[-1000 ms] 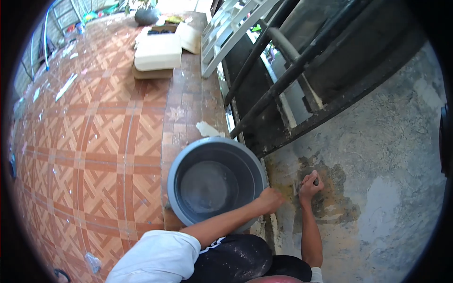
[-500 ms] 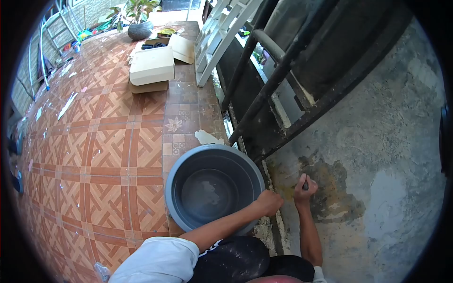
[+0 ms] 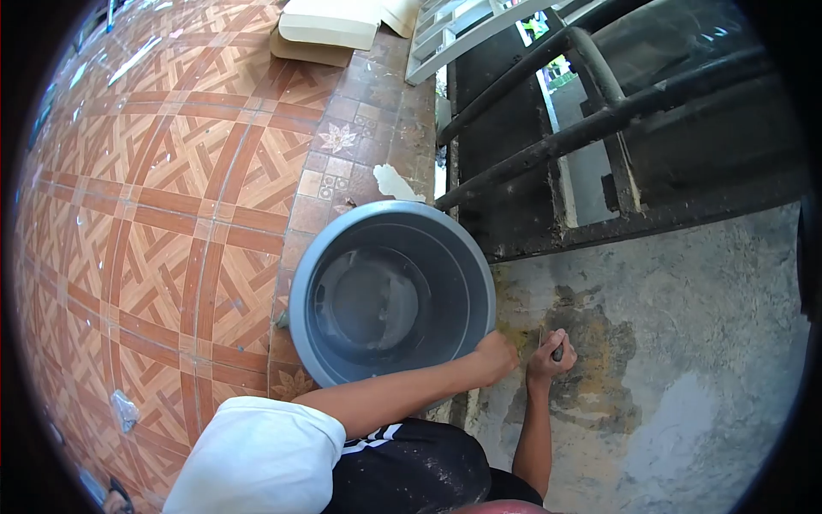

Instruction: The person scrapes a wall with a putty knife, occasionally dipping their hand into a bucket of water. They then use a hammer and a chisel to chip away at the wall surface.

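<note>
My right hand [image 3: 550, 355] is closed around a dark-handled tool [image 3: 558, 352], with the handle's end showing between the fingers. It is over a damp, brownish patch on the rough grey cement surface [image 3: 676, 317]. Close to its left, my left hand [image 3: 494, 360] is curled into a fist beside the right rim of a large grey plastic basin [image 3: 312, 257]. Whatever the left fingers may hold is hidden. My left forearm crosses over the basin's near edge. A shallow pool of water lies at the bottom of the basin.
A black metal barred frame [image 3: 548, 163] runs above the cement surface. Behind the basin stand a white ladder [image 3: 467, 38] and an opened cardboard box [image 3: 325, 26]. Patterned floor tiles [image 3: 163, 240] stretch to the left, with a crumpled plastic scrap [image 3: 125, 411] on them.
The view has tilted down and turned, so the basin and frame sit differently in it. My right hand has come slightly nearer the left, still gripping the tool. My left hand stays a fist.
</note>
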`<state>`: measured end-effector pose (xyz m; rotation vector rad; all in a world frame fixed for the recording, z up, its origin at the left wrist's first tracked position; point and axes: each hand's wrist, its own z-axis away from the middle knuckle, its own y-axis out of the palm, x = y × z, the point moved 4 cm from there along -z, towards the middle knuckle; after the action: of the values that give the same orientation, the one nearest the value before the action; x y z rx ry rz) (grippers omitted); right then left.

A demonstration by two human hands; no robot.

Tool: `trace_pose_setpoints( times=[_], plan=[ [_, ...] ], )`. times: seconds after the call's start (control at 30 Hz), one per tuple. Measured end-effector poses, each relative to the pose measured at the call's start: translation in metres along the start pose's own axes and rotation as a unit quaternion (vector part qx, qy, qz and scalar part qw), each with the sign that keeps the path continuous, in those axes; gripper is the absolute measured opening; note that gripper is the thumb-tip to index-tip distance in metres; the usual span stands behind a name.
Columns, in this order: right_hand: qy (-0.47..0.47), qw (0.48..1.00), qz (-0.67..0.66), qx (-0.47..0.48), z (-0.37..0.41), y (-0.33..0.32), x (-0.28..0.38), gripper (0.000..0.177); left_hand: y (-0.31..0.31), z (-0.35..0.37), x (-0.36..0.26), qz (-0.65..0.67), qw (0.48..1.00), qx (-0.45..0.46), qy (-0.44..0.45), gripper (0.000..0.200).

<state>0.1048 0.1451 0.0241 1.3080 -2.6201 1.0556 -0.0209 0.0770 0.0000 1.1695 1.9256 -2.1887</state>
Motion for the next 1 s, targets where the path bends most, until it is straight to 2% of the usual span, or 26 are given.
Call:
trace_pose_setpoints(
  times=[0.07, 0.17, 0.27, 0.3, 0.33, 0.37, 0.43, 0.47, 0.57, 0.63, 0.7, 0.77, 0.93, 0.97, 1.0],
  plan=[
    [-0.002, 1.000, 0.021, -0.013, -0.003, -0.001, 0.003, 0.028, -0.002, 0.000, 0.000, 0.006, 1.000, 0.012, 0.002, 0.017],
    [0.080, 0.996, 0.014, -0.034, 0.000, -0.003, -0.006, 0.028, 0.003, -0.001, 0.001, 0.012, 0.999, -0.032, 0.014, 0.015],
    [0.051, 0.993, -0.011, -0.106, 0.005, 0.000, -0.023, 0.027, -0.012, 0.006, 0.001, 0.020, 1.000, -0.003, 0.012, 0.011],
    [-0.027, 0.994, 0.098, -0.051, 0.002, -0.008, -0.024, 0.025, -0.017, 0.007, 0.001, 0.024, 1.000, -0.008, -0.001, 0.011],
    [0.114, 0.992, -0.027, -0.048, 0.001, -0.011, -0.032, 0.022, -0.017, 0.007, 0.002, 0.030, 0.999, -0.010, -0.007, 0.012],
    [0.136, 0.977, -0.082, -0.139, 0.000, -0.013, -0.029, 0.018, -0.005, 0.006, 0.004, 0.012, 0.998, -0.059, 0.021, 0.009],
    [0.115, 0.975, -0.112, -0.153, -0.004, -0.029, -0.039, 0.023, -0.013, 0.007, 0.003, 0.013, 0.999, -0.026, 0.033, 0.008],
    [0.189, 0.936, -0.240, -0.175, -0.015, -0.030, -0.027, 0.025, -0.015, 0.007, 0.002, 0.020, 0.999, -0.018, 0.037, 0.007],
    [0.125, 0.920, -0.329, -0.173, -0.027, -0.047, -0.007, 0.029, -0.018, 0.007, 0.002, 0.016, 0.999, -0.015, 0.036, 0.006],
    [0.061, 0.943, -0.275, -0.175, -0.024, -0.045, -0.003, 0.029, -0.020, 0.008, 0.003, 0.017, 0.999, -0.020, 0.038, 0.007],
    [0.051, 0.972, -0.195, -0.120, -0.018, -0.041, -0.011, 0.027, -0.019, 0.006, 0.003, -0.006, 1.000, -0.008, 0.023, 0.006],
    [0.028, 0.990, -0.091, -0.106, -0.009, -0.035, -0.006, 0.025, -0.017, 0.007, 0.000, -0.013, 1.000, 0.002, 0.020, 0.006],
    [-0.069, 0.994, 0.032, -0.075, -0.007, -0.016, 0.008, 0.018, -0.022, 0.008, 0.002, -0.015, 0.999, -0.011, 0.028, 0.006],
    [0.045, 0.999, 0.007, 0.006, 0.004, -0.009, -0.008, 0.017, -0.019, 0.008, 0.001, -0.001, 1.000, 0.001, 0.030, 0.005],
    [0.001, 1.000, -0.004, -0.027, 0.004, -0.012, 0.001, 0.018, -0.018, 0.009, 0.000, 0.011, 0.999, 0.010, 0.030, 0.005]
  ],
)
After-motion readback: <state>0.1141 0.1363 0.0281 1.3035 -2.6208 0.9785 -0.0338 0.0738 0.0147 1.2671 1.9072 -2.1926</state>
